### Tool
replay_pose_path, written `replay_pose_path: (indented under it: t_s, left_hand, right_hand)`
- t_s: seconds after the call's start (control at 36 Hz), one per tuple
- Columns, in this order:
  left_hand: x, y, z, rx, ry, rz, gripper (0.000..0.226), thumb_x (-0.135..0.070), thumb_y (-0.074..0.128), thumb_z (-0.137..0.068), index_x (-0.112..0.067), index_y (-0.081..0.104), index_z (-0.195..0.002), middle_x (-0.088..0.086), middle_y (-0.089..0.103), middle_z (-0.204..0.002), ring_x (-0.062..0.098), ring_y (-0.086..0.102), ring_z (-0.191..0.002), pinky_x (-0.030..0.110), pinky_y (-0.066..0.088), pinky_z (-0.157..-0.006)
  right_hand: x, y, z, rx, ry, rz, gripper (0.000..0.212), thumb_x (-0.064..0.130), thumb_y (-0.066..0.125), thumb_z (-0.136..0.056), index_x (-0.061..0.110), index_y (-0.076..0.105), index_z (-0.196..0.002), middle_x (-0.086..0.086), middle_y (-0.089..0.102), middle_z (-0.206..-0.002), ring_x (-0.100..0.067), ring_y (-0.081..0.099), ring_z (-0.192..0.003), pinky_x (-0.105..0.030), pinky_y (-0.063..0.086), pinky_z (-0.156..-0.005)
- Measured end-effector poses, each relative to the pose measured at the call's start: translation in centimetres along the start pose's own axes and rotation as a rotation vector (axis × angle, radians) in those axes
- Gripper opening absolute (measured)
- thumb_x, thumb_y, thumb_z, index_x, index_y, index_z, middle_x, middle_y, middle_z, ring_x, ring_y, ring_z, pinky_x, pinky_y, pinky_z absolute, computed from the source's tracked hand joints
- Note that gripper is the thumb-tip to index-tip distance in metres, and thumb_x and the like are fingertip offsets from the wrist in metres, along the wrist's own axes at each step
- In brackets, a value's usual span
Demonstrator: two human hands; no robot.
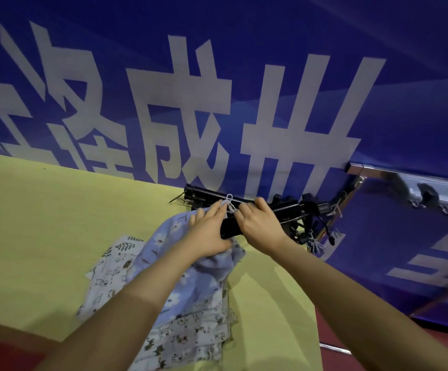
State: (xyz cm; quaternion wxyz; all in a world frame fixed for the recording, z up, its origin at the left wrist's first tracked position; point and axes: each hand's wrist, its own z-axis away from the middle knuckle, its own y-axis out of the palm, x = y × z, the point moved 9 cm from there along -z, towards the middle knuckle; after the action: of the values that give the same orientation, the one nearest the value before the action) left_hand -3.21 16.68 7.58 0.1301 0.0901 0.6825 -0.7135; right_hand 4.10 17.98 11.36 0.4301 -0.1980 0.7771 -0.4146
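A blue cloth with white flowers (172, 253) lies bunched on a yellow-green table (43, 223). My left hand (209, 228) holds its upper edge up against a black clip hanger (230, 227), fingers stretched toward a white hook (229, 200). Just to the right, my right hand (257, 222) grips the same hanger from above with curled fingers. A pile of black hangers (292, 207) lies behind both hands against the wall.
A stack of white printed cloths (190, 338) lies under the blue one near the table's front. A blue banner with large white characters (190, 103) stands behind. A metal rack with hooks (431, 194) runs along the right. Red floor (418, 349) lies beyond the table's right edge.
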Motion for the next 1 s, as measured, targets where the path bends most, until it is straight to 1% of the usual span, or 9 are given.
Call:
replay_pose_path:
  t_s: [0.11, 0.19, 0.31, 0.44, 0.58, 0.67, 0.78, 0.92, 1.0]
  left_hand:
    - [-0.1, -1.2, -0.1, -0.2, -0.032, -0.147, 0.057, -0.047, 0.058, -0.084, -0.02, 0.041, -0.13, -0.001, 0.044, -0.128, 0.026, 0.035, -0.112, 0.034, 0.028, -0.093]
    - [-0.2, -1.5, -0.4, -0.251, -0.068, -0.247, 0.044, -0.049, 0.057, -0.085, -0.016, 0.047, -0.113, 0.002, 0.048, -0.116, 0.025, 0.038, -0.11, 0.034, 0.03, -0.09]
    - [0.8, -1.9, -1.1, -0.28, -0.109, -0.153, 0.042, -0.044, 0.058, -0.086, -0.015, 0.048, -0.113, 0.003, 0.049, -0.116, 0.026, 0.037, -0.11, 0.034, 0.03, -0.089]
    - [2.6, -3.3, -1.3, -0.356, -0.164, -0.041, 0.038, -0.045, 0.059, -0.085, -0.013, 0.051, -0.103, 0.004, 0.054, -0.111, 0.027, 0.038, -0.106, 0.035, 0.028, -0.086]
    - [4.0, -4.6, -0.7, -0.413, -0.193, 0.171, 0.039, -0.051, 0.053, -0.087, -0.013, 0.053, -0.094, 0.003, 0.055, -0.094, 0.023, 0.036, -0.095, 0.034, 0.025, -0.079]
    - [3.9, -5.3, 0.1, -0.405, -0.156, 0.293, 0.03, -0.046, 0.054, -0.089, -0.017, 0.053, -0.095, -0.005, 0.048, -0.08, 0.02, 0.033, -0.095, 0.03, 0.023, -0.078]
    - [3.4, -6.3, 1.2, -0.405, -0.139, 0.395, 0.026, -0.039, 0.056, -0.09, -0.016, 0.053, -0.103, -0.014, 0.034, -0.076, 0.018, 0.028, -0.094, 0.033, 0.028, -0.087]
    - [3.8, -7.2, 2.5, -0.414, -0.154, 0.434, 0.028, -0.037, 0.055, -0.091, -0.015, 0.049, -0.108, -0.013, 0.029, -0.078, 0.017, 0.025, -0.09, 0.034, 0.03, -0.09]
    - [4.6, -7.1, 2.8, -0.436, -0.173, 0.464, 0.027, -0.035, 0.055, -0.092, -0.015, 0.048, -0.109, -0.011, 0.031, -0.078, 0.019, 0.028, -0.093, 0.034, 0.029, -0.088]
  right_hand:
    - [-0.1, -0.7, -0.5, -0.127, -0.016, -0.052, 0.023, 0.009, 0.076, -0.058, 0.012, 0.067, -0.079, -0.001, 0.056, -0.065, -0.021, 0.058, -0.059, -0.033, 0.029, -0.078]
    - [-0.4, -1.1, -0.4, -0.202, 0.003, -0.089, 0.021, 0.014, 0.075, -0.065, 0.014, 0.067, -0.085, 0.001, 0.061, -0.075, -0.021, 0.061, -0.07, -0.034, 0.029, -0.082]
    - [-1.4, -1.9, 0.2, -0.361, 0.052, -0.104, 0.034, 0.021, 0.071, -0.073, 0.014, 0.061, -0.105, 0.0, 0.064, -0.1, -0.021, 0.058, -0.089, -0.034, 0.03, -0.084]
    - [-1.9, -2.5, 1.5, -0.482, 0.106, -0.186, 0.012, 0.026, 0.051, -0.088, 0.017, 0.052, -0.096, -0.001, 0.061, -0.087, -0.021, 0.044, -0.079, -0.033, 0.029, -0.073]
    - [-1.9, 0.4, 1.2, -0.248, 0.195, -0.509, 0.015, 0.023, 0.049, -0.089, 0.011, 0.057, -0.092, -0.005, 0.058, -0.081, -0.027, 0.055, -0.072, -0.029, 0.028, -0.067]
    - [-2.2, 3.1, 0.3, 0.025, 0.402, -0.745, 0.042, 0.033, 0.055, -0.092, 0.009, 0.05, -0.127, -0.009, 0.056, -0.118, -0.027, 0.052, -0.108, -0.031, 0.039, -0.09]
    - [-0.9, 3.2, -1.8, 0.137, 0.424, -0.994, 0.064, 0.041, 0.058, -0.089, 0.016, 0.035, -0.143, -0.007, 0.044, -0.143, -0.025, 0.039, -0.13, -0.037, 0.027, -0.106]
    - [0.8, 2.4, -3.9, 0.116, 0.366, -1.163, 0.032, 0.028, 0.059, -0.09, 0.019, 0.06, -0.12, -0.001, 0.065, -0.119, -0.02, 0.057, -0.112, -0.041, 0.035, -0.102]
    - [0.8, 1.9, -3.9, 0.098, 0.389, -1.332, 0.018, 0.019, 0.056, -0.093, 0.006, 0.065, -0.102, -0.008, 0.069, -0.094, -0.019, 0.064, -0.085, -0.037, 0.052, -0.08]
